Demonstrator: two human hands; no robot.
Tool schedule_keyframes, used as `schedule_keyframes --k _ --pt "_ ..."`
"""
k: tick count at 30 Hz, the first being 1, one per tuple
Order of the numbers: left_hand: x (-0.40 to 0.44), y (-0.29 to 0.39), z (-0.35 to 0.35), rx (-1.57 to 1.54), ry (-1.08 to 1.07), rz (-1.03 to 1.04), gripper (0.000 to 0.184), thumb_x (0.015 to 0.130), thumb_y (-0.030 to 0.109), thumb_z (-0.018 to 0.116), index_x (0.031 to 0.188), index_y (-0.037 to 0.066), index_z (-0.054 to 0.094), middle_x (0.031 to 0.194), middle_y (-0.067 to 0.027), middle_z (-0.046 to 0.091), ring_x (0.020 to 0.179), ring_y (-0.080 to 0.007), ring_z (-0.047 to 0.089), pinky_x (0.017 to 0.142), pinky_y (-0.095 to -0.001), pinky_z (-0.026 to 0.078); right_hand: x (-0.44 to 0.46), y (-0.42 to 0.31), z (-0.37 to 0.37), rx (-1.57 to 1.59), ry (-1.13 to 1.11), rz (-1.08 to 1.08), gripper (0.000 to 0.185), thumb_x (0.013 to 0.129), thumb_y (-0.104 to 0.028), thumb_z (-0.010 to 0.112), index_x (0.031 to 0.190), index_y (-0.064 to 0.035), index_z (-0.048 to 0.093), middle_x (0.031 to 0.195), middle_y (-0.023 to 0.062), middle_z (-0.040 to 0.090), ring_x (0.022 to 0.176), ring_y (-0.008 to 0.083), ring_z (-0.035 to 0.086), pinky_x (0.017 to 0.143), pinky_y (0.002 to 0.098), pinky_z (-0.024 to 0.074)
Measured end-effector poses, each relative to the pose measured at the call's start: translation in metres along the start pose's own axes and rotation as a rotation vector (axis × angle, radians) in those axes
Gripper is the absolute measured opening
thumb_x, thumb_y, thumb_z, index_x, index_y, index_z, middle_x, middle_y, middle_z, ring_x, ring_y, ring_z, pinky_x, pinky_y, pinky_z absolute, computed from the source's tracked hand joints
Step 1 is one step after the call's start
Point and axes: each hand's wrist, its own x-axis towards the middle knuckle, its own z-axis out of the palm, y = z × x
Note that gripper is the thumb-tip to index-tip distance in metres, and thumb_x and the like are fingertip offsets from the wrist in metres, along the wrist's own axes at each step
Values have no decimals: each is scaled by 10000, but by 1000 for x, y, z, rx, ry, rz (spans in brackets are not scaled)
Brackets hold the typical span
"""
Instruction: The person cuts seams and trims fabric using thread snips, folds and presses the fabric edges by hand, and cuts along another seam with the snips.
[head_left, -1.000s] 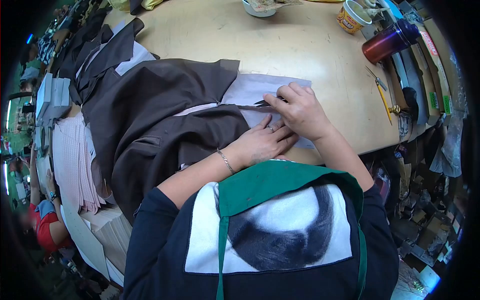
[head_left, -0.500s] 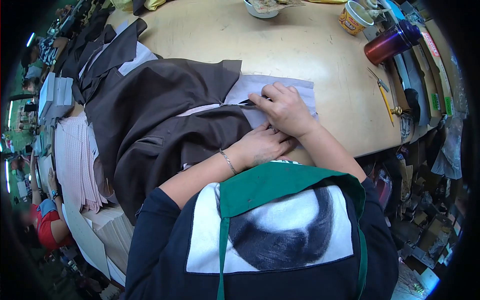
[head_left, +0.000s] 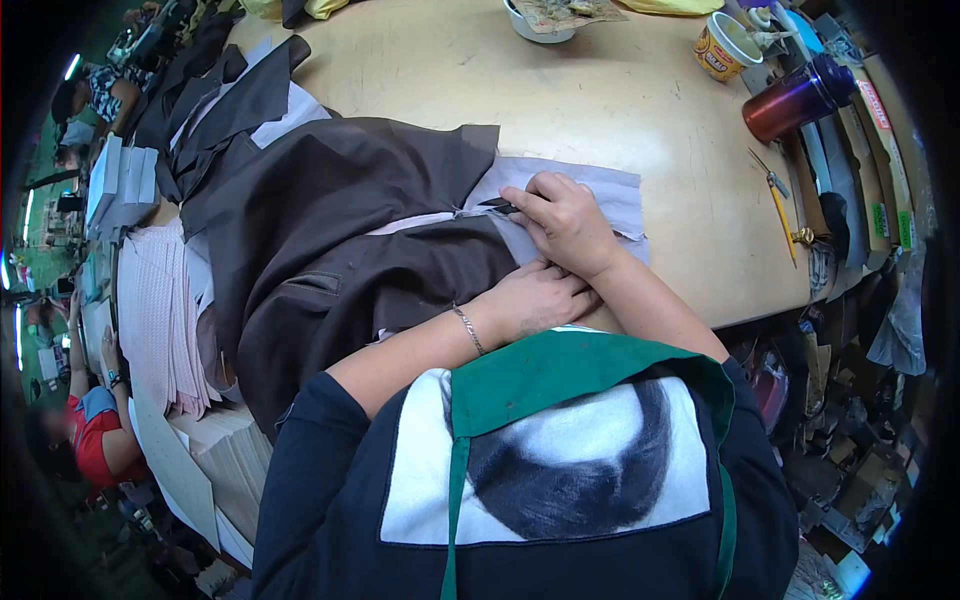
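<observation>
A dark brown garment [head_left: 330,190] with pale grey lining [head_left: 610,195] lies spread over the table in front of me. My right hand [head_left: 568,225] is closed around small dark thread snips [head_left: 497,204], whose tips point left to a slit between the brown layers. Pale fabric shows along that slit [head_left: 415,222]. Just below, my left hand [head_left: 540,302] rests on the cloth near its front edge, fingers stretched toward the right. Part of those fingers is hidden beneath the right hand and wrist. A stitched pocket opening [head_left: 318,282] shows on the brown cloth.
Stacked pink fabric pieces [head_left: 160,320] stand at the left. On the table's right side are a purple-red bottle [head_left: 790,105], a yellow tub [head_left: 724,50], a yellow pencil [head_left: 780,220] and a metal compass-like tool [head_left: 772,178]. Another person in red [head_left: 105,440] sits far left.
The whole view has shifted slightly, moving the table items a little rightward and down. Both hands keep nearly the same place on the cloth, and the snips remain at the slit.
</observation>
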Motion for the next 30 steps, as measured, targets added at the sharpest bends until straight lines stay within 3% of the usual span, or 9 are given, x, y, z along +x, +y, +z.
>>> schedule_keyframes --k 4,9,13,16,19,22,30 --pt "0 -1 3 -25 22 -5 451 886 384 442 1196 77 556 1199 -108 532 1134 -265 506 984 -420 372 2 -3 0 35 50 -1 318 707 -57 697 1018 -112 657 798 45 553 762 243 571 657 368 450" --pt "1 1 -3 44 62 25 486 869 350 447 1256 65 516 1257 -127 501 1233 -282 452 1055 -482 301 19 -3 -11 115 174 -4 290 700 -40 706 984 -75 659 752 59 543 713 259 564 630 364 466" --pt "2 2 0 -2 59 -1 541 875 349 434 1333 62 457 1326 -145 457 1317 -305 377 1093 -552 218 11 9 -33 -85 100 -111 262 707 -118 652 969 -128 660 784 23 553 725 200 579 580 344 449" --pt "3 0 3 14 79 16 555 890 376 416 1356 75 440 1343 -146 445 1328 -307 361 1090 -567 211 -1 4 -47 -202 -3 -141 305 690 -130 633 994 -138 658 826 13 554 773 191 566 613 337 432" --pt "3 2 -1 -10 170 33 477 866 278 459 1294 70 497 1304 -137 484 1244 -290 456 1022 -550 328 -6 3 -46 -223 -49 -146 366 673 -121 625 1037 -154 654 853 9 551 791 189 552 621 331 411" --pt "1 2 -5 -20 65 24 523 906 403 399 1314 84 475 1285 -134 479 1253 -286 445 1074 -555 252 -6 1 -39 -228 -61 -158 360 681 -156 612 1038 -158 654 859 6 550 794 187 548 615 329 407" --pt "0 0 -2 34 116 38 488 911 415 399 1260 96 518 1230 -114 511 1188 -249 496 1053 -499 302 -2 -1 -35 -224 -92 -158 365 682 -155 608 1044 -148 654 857 11 549 796 193 547 619 332 417"
